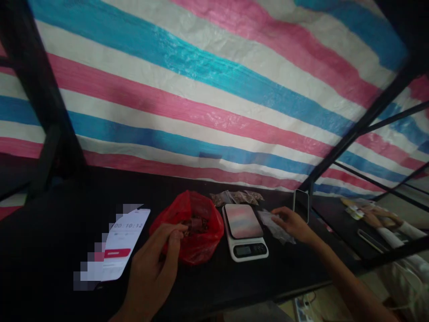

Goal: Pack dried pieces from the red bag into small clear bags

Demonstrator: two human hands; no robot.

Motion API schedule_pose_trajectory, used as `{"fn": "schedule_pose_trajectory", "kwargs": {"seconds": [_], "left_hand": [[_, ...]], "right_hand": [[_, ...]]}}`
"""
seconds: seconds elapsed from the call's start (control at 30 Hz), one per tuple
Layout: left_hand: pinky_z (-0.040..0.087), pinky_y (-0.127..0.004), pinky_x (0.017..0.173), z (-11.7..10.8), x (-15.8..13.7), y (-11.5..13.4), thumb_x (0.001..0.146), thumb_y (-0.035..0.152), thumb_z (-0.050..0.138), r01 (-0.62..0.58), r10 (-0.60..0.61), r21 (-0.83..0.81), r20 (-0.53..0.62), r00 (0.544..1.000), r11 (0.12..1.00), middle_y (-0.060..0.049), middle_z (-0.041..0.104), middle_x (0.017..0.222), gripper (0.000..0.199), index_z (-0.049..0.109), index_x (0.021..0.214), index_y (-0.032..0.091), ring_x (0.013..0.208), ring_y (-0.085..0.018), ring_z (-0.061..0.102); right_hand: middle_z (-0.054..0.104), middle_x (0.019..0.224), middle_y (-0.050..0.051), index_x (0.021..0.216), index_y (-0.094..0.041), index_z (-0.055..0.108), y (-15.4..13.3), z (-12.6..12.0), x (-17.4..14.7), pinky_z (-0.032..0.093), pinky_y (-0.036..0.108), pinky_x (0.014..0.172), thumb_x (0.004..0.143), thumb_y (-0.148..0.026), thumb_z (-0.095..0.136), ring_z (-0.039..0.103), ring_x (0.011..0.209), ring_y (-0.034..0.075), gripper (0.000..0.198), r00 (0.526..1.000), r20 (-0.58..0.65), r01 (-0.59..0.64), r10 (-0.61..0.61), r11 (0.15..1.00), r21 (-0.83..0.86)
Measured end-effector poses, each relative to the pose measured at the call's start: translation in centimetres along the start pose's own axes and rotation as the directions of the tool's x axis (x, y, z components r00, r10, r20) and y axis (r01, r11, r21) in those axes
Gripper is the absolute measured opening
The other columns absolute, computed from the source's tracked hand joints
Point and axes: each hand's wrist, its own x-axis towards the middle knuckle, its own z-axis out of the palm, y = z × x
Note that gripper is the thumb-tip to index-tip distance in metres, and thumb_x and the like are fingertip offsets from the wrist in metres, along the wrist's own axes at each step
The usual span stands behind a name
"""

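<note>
My left hand reaches over the near left rim of a red plastic bag that stands open. Its thumb and fingers are pinched together on what looks like a small see-through scoop, among small dark brown pieces inside the bag. The scoop's handle is mostly hidden by my fingers. To the right, my right hand pinches the upper edge of clear plastic bags lying on the black table. Between my hands sits a white kitchen scale, its plate bare and its display too dim to read.
Several filled clear packets lie behind the scale. A lit phone showing a timer lies at left, and another phone-like device leans at the right post. Another person's hands work farther right. Striped sheeting hangs behind.
</note>
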Motion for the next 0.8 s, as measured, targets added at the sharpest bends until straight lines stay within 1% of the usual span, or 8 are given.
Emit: {"fn": "schedule_pose_trajectory", "kwargs": {"seconds": [0.13,0.23,0.33,0.43,0.53,0.6,0.67,0.8], "left_hand": [[0.059,-0.019,0.08,0.3,-0.8,0.4,0.102,0.023,0.055,-0.123,0.122,0.031,0.042,0.992,0.992,0.001,0.08,0.089,0.019,0.074,0.097,0.024,0.082,-0.014,0.078],[0.06,-0.019,0.082,0.6,-1.3,0.7,0.101,0.018,0.056,-0.214,0.211,0.031,0.073,0.975,0.976,0.001,0.08,0.088,0.019,0.074,0.098,0.023,0.082,-0.014,0.078],[0.06,-0.018,0.077,0.8,-1.9,1.1,0.1,0.014,0.056,-0.27,0.267,0.002,0.129,0.955,0.963,0.001,0.079,0.083,0.02,0.074,0.096,0.023,0.076,-0.013,0.078],[0.06,-0.02,0.076,0.7,-2.5,1.8,0.1,0.013,0.054,-0.264,0.265,-0.029,0.172,0.949,0.964,-0.002,0.08,0.086,0.024,0.075,0.098,0.023,0.078,-0.014,0.078],[0.062,-0.025,0.084,0.9,-3.2,2.7,0.1,0.022,0.058,-0.15,0.162,-0.07,0.223,0.961,0.986,-0.006,0.081,0.102,0.021,0.077,0.109,0.025,0.092,-0.019,0.079],[0.063,-0.026,0.08,1.5,-3.5,3.2,0.1,0.033,0.063,0.021,0.017,-0.143,0.26,0.966,0.989,-0.006,0.08,0.103,0.019,0.075,0.113,0.026,0.09,-0.02,0.077],[0.062,-0.026,0.076,2.2,-3.7,3.5,0.1,0.041,0.064,0.217,-0.149,-0.242,0.273,0.951,0.946,-0.005,0.077,0.096,0.022,0.073,0.11,0.024,0.084,-0.019,0.074],[0.058,-0.025,0.071,3.2,-3.2,3.3,0.105,0.048,0.053,0.426,-0.319,-0.341,0.327,0.89,0.838,-0.003,0.072,0.086,0.033,0.069,0.094,0.022,0.079,-0.018,0.07]], "right_hand": [[0.078,0.088,0.006,0.092,-0.022,0.074,-2.0,2.7,-0.9,0.05,0.031,0.073,0.088,-0.039,0.071,0.071,0.08,0.022,0.017,0.999,0.027,-0.029,0.031,0.996,-0.084],[0.073,0.075,0.004,0.08,-0.022,0.067,-3.3,3.8,0.3,0.043,0.029,0.067,0.084,-0.023,0.074,0.069,0.071,0.021,0.008,0.994,0.015,-0.103,0.105,0.988,-0.115],[0.067,0.067,0.002,0.075,-0.023,0.059,-4.3,2.9,1.2,0.04,0.03,0.066,0.076,-0.01,0.073,0.067,0.066,0.021,0.019,0.99,-0.013,-0.14,0.14,0.986,-0.087],[0.069,0.074,0.002,0.084,-0.024,0.057,-6.6,1.6,0.2,0.045,0.031,0.071,0.08,-0.013,0.068,0.068,0.072,0.022,0.016,0.995,-0.065,-0.082,0.081,0.997,-0.012],[0.066,0.079,-0.002,0.091,-0.026,0.054,-11.4,1.7,-2.9,0.05,0.028,0.072,0.091,-0.025,0.063,0.067,0.074,0.018,0.009,0.996,-0.044,0.086,-0.081,0.986,0.14],[0.066,0.08,-0.003,0.094,-0.025,0.054,-15.3,2.6,-5.7,0.051,0.027,0.07,0.092,-0.026,0.064,0.065,0.074,0.017,0.009,0.954,0.02,0.259,-0.299,0.858,0.443],[0.067,0.086,-0.002,0.094,-0.025,0.059,-18.8,3.8,-8.2,0.052,0.026,0.073,0.092,-0.021,0.063,0.065,0.079,0.015,0.006,0.889,0.101,0.319,-0.447,0.763,0.563],[0.065,0.081,-0.004,0.088,-0.026,0.056,-21.8,5.1,-10.1,0.05,0.022,0.066,0.092,-0.017,0.062,0.063,0.072,0.013,0.011,0.873,0.105,0.327,-0.476,0.733,0.597]]}}
